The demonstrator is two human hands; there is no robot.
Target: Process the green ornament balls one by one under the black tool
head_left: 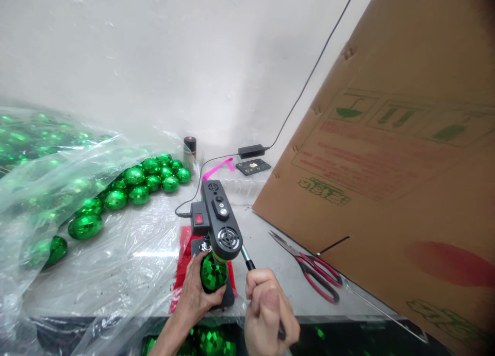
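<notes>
Left hand point(197, 289) cups a green faceted bauble point(212, 273), fingers wrapped around it — held under the head of the small bench drill press point(218, 222), on its base at 6 o'clock of the table point(266, 253). Right hand point(266, 315) fisted tight on the press lever point(247, 260), at 5 o'clock of the bauble. More green baubles point(147, 183) lie on clear plastic sheeting point(127, 253) at 10 o'clock. Red-handled scissors point(313, 271) at 3 o'clock, beside a leaning cardboard box point(390, 181).

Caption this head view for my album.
Left hand holds a green ball under a small press; right hand grips its lever.
</notes>
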